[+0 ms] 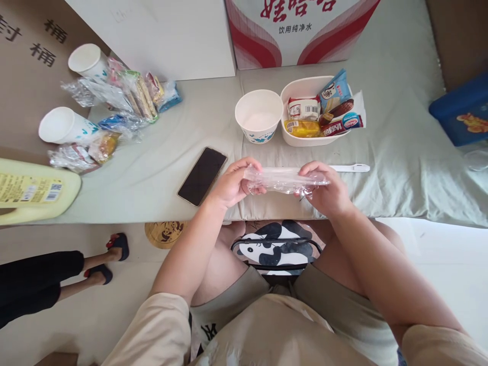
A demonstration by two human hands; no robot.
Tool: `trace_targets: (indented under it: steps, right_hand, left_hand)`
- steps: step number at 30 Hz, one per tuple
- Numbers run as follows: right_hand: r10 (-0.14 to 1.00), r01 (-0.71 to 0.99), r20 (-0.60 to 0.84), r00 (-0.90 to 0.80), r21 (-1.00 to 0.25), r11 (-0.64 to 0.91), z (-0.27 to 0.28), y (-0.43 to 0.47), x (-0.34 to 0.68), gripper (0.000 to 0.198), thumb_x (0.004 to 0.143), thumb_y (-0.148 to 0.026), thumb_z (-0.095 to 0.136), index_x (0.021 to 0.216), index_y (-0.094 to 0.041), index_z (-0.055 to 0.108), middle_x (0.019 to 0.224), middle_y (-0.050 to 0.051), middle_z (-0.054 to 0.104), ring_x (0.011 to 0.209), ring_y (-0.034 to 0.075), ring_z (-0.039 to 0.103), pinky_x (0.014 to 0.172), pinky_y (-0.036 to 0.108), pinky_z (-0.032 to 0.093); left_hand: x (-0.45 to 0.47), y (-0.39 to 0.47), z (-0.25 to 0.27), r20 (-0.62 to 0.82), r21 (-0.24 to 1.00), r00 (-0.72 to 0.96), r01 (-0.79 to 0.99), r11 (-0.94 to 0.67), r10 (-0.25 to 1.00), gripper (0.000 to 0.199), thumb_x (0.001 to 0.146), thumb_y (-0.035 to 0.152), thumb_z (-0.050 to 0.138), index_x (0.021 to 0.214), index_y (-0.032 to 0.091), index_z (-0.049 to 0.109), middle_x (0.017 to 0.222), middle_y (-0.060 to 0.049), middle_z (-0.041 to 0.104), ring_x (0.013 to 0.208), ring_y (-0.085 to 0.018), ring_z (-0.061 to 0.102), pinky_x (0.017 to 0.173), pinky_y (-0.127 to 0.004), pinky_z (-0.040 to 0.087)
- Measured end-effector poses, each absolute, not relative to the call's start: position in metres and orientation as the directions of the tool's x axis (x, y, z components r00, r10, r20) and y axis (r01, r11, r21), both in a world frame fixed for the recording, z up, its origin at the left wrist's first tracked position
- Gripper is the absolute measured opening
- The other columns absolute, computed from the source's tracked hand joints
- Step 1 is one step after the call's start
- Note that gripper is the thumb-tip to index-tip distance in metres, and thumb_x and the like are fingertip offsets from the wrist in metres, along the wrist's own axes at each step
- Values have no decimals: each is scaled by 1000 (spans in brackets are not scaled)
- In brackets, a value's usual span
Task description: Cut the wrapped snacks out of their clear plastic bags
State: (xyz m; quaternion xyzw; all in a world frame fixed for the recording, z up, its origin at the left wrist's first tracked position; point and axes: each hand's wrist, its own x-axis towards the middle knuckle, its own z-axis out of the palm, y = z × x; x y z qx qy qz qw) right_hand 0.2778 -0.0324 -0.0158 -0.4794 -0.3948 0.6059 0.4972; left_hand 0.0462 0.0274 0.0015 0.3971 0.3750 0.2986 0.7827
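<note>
Hands (331, 192), two, hold one clear wrapping (282, 179) near one phone (203, 176).

Things on the cloth (160, 152) before us
Between our left hand (237, 184) and right hand (328, 190) is a wrapper (281, 180); beyond it, a bowl (258, 114) stands left of a tub (316, 140) of snacks (304, 128), a box (292, 46) behind both. A phone (203, 176) lies to our left, two cups (63, 125) and packets (139, 96) farther left, behind a jug (40, 190).
</note>
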Motion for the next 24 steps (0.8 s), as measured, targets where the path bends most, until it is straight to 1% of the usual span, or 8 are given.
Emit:
trace_targets:
  steps: [3, 5, 8, 12, 16, 18, 21, 24]
  right_hand:
    - [990, -119, -143, -5, -983, -143, -18, -33, 281, 50, 87, -72, 52, 71, -25, 58, 66, 3, 55, 57, 18, 52, 54, 33, 45]
    - [994, -30, -101, 27, -994, -100, -20, -33, 281, 47, 84, -69, 64, 71, -24, 56, 68, 1, 55, 58, 15, 49, 55, 31, 43]
    - [991, -50, -115, 75, -992, -111, -24, -31, 279, 44, 72, -52, 85, 91, -27, 55, 70, -4, 56, 58, 13, 49, 55, 28, 42]
    - [969, -131, -140, 202, -985, -115, -28, -27, 280, 60, 68, -42, 88, 115, -30, 54, 71, -5, 59, 59, 16, 54, 58, 31, 47]
    - [945, -11, -84, 315, -996, -85, -24, -28, 283, 29, 74, -40, 80, 89, -24, 61, 78, -1, 65, 71, 17, 60, 71, 34, 51]
    - [939, 147, 0, 345, -988, -54, -20, -32, 280, 22, 76, -37, 78, 79, -24, 60, 75, 0, 66, 72, 18, 60, 74, 35, 51]
    - [968, 267, 126, 216, -962, 66, -14, -41, 271, 17, 81, -35, 75, 81, -25, 62, 92, 4, 76, 85, 22, 67, 83, 38, 52]
    - [991, 194, 131, 6, -973, 127, -12, -46, 261, 20, 86, -42, 71, 86, -25, 61, 109, 7, 78, 95, 24, 70, 86, 39, 53]
  left_hand:
    - [45, 29, -1, -313, 864, 569, -161, 476, 761, 43, 76, 62, 71, 74, 20, 63, 67, -2, 64, 57, -15, 64, 52, -28, 53]
    - [46, 28, -4, -292, 901, 575, -103, 421, 764, 36, 74, 53, 77, 80, 20, 64, 69, 1, 64, 58, -12, 62, 55, -26, 52]
    - [48, 27, -11, -279, 941, 526, -19, 339, 804, 42, 70, 31, 84, 104, 23, 62, 71, 6, 64, 60, -9, 63, 62, -23, 53]
    - [49, 32, -18, -240, 967, 365, 7, 255, 899, 51, 74, 29, 81, 118, 24, 56, 78, 4, 68, 66, -11, 67, 68, -25, 55]
    - [49, 33, -20, -58, 998, 143, 16, 56, 988, 37, 77, 34, 81, 103, 23, 57, 80, 4, 66, 68, -10, 68, 70, -25, 55]
    - [52, 28, -21, 2, 998, 153, 55, -11, 988, 33, 81, 41, 80, 95, 22, 57, 80, 2, 66, 70, -11, 69, 71, -25, 55]
    - [63, 17, -23, -21, 998, 332, 68, -2, 943, 49, 79, 54, 83, 109, 22, 61, 107, -7, 73, 99, -19, 74, 84, -30, 58]
    - [75, 8, -23, -43, 999, 452, 13, 42, 891, 77, 70, 62, 87, 131, 26, 57, 137, -13, 66, 126, -27, 67, 99, -35, 56]
